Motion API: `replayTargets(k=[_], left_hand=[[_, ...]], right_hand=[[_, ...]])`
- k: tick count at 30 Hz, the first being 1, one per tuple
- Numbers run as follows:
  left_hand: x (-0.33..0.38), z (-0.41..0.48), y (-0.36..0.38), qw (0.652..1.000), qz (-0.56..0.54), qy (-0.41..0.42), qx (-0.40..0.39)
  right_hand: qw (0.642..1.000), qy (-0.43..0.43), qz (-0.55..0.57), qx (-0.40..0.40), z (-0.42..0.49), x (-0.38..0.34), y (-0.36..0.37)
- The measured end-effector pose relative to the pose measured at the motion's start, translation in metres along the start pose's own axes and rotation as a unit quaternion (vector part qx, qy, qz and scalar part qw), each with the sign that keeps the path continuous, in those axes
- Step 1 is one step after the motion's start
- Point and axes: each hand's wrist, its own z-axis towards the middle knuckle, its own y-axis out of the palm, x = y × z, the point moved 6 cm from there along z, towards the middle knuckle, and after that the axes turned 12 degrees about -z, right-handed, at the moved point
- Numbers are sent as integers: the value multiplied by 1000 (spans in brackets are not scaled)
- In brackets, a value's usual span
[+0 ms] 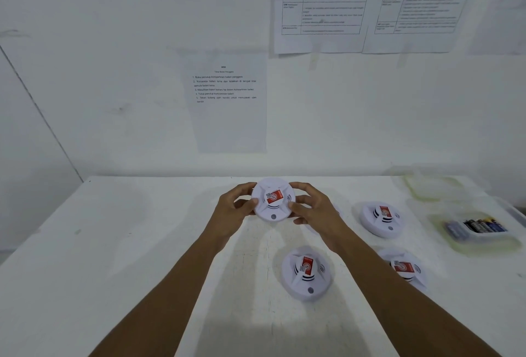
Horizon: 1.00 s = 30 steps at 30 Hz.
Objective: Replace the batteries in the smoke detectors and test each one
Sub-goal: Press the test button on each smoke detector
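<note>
The fingers point(242, 186) of the left hand point(233, 210) and right hand point(314, 210) grasp one smoke detector point(273, 200) by its rim, between them over the tabletop point(142, 243); twisting it open on so narrow a hold could let it slip and drop.

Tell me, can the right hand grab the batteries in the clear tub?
Probably, once it lets go: the right hand has its grip on a smoke detector, shared with the left hand. The batteries lie in an open-looking tub on that side, only another detector lying between.
</note>
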Motion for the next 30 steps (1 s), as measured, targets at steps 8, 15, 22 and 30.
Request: replayTargets(k=[8,15,22,30], left_hand=[[-3,-1,0,1000,-4,-3,0],[-5,1,1,1000,8,-6,-5],[-8,1,0,1000,15,-18,-11],[-12,-3,1,998,44,-35,-29]], right_hand=[[1000,4,-8,2,3,4,1],[1000,10,-11,5,6,8,1],[1000,16,-13,3,7,12,2],[1000,10,-18,-13,2,10,0]])
